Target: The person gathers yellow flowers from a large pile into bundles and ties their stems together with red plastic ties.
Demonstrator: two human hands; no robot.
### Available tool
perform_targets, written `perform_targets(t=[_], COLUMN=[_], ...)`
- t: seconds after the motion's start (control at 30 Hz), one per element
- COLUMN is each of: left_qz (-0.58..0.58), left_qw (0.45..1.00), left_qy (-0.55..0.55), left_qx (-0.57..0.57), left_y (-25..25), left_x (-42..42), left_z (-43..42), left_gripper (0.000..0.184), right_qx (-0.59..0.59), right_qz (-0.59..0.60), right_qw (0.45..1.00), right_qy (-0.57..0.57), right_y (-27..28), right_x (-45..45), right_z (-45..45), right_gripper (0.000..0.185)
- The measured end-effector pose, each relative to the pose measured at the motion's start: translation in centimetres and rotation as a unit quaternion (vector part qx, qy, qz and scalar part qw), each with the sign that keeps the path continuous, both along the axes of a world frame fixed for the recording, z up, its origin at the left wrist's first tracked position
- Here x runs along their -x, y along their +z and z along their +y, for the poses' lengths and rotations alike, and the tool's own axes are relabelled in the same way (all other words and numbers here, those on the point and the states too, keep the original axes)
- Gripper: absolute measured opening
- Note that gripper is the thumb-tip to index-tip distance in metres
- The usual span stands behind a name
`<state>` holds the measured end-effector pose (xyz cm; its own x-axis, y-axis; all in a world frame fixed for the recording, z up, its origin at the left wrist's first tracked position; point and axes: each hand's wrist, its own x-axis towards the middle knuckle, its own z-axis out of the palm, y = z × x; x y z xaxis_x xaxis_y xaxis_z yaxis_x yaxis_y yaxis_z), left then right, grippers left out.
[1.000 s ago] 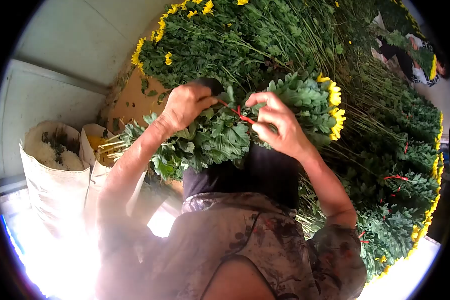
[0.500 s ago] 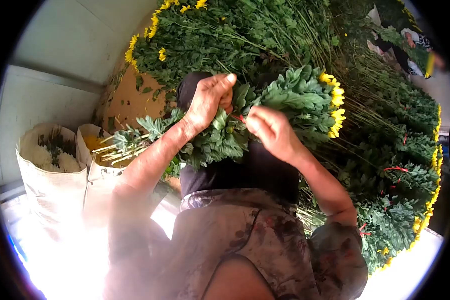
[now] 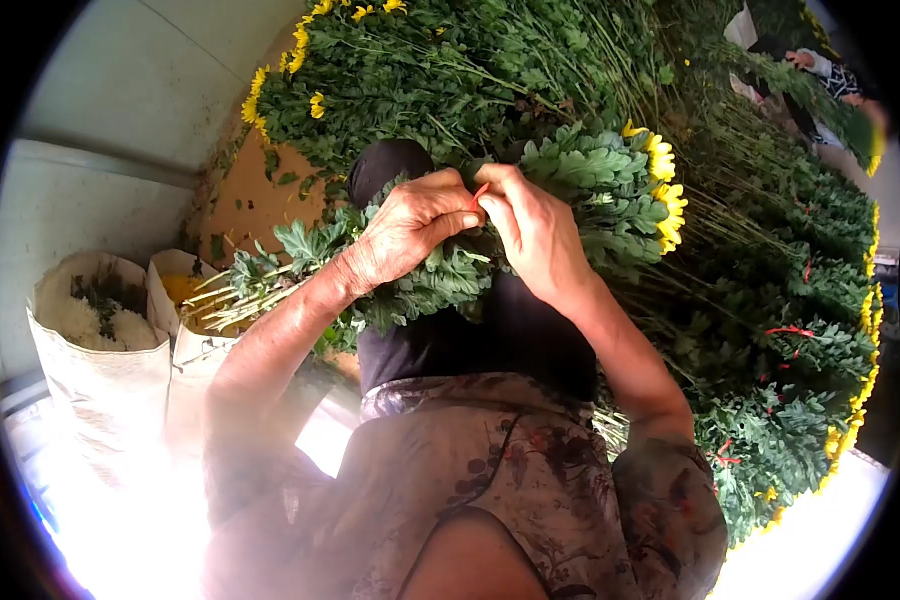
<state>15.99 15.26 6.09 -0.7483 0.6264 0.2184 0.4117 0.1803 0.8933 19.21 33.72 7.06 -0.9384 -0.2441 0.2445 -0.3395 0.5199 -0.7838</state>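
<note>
Across my lap lies a bunch of yellow chrysanthemums (image 3: 590, 170), its flower heads on the right and its cut stems on the left. A red tie (image 3: 479, 196) shows at the middle of the bunch, between my fingertips. My left hand (image 3: 417, 222) is closed, thumb and fingers pinching at the tie from the left. My right hand (image 3: 532, 222) pinches the tie from the other side, its fingers bent over the leaves. How the tie runs beneath the fingers is hidden.
Cut chrysanthemums (image 3: 450, 90) are heaped ahead, and bunches with red ties (image 3: 790, 332) lie along the right. At the left stand two pale bags (image 3: 100, 375) (image 3: 195, 345) holding white and yellow flowers. Another person's hand (image 3: 800, 60) shows at the top right.
Both hands have come together at the red tie, the left dropping slightly and the right rising. At the far right, the other person's hands and flowers have shifted.
</note>
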Motion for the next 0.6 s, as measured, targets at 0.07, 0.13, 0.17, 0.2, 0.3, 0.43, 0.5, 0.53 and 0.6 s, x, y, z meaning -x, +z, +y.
perform_targets(t=[0.07, 0.13, 0.17, 0.2, 0.3, 0.43, 0.5, 0.53, 0.6], left_qz=[-0.008, -0.061, -0.113, -0.054, -0.249, -0.247, -0.296, -0.153, 0.069], left_qw=[1.0, 0.996, 0.986, 0.991, 0.952, 0.947, 0.922, 0.97, 0.985], left_qy=[-0.006, -0.006, -0.008, 0.025, 0.076, 0.142, 0.134, 0.154, 0.143], left_qx=[0.009, -0.058, -0.122, -0.119, -0.159, -0.151, -0.209, -0.11, 0.061], left_y=[0.0, -0.6, -0.9, -1.2, -1.0, -1.3, -1.0, -0.5, 0.6], left_x=[0.1, 0.3, 0.4, 0.4, 0.1, 0.3, 0.6, 0.5, -0.2], left_z=[0.0, 0.0, 0.0, 0.0, -0.1, 1.1, 1.0, 0.6, -0.2], left_gripper=[0.012, 0.011, 0.01, 0.01, 0.01, 0.013, 0.012, 0.017, 0.03], right_qx=[-0.017, -0.026, -0.027, -0.049, -0.061, -0.113, -0.126, -0.12, -0.115], right_qz=[0.046, 0.069, 0.069, 0.082, 0.102, 0.101, 0.09, 0.099, 0.088], right_qw=[0.999, 0.997, 0.997, 0.995, 0.993, 0.988, 0.987, 0.987, 0.988], right_qy=[-0.008, -0.035, -0.033, -0.018, -0.001, -0.025, -0.046, -0.048, -0.051], right_y=[-0.4, -0.6, -0.7, -0.8, -0.9, -1.2, -1.5, -1.6, -1.5], right_x=[-0.4, -0.6, -0.5, -0.6, -0.9, -0.9, -0.6, -0.5, -0.3], right_z=[0.2, 0.3, 0.4, 0.5, 0.1, -0.5, -0.5, -0.4, -0.6], right_gripper=[0.008, 0.009, 0.009, 0.009, 0.009, 0.008, 0.007, 0.008, 0.008])
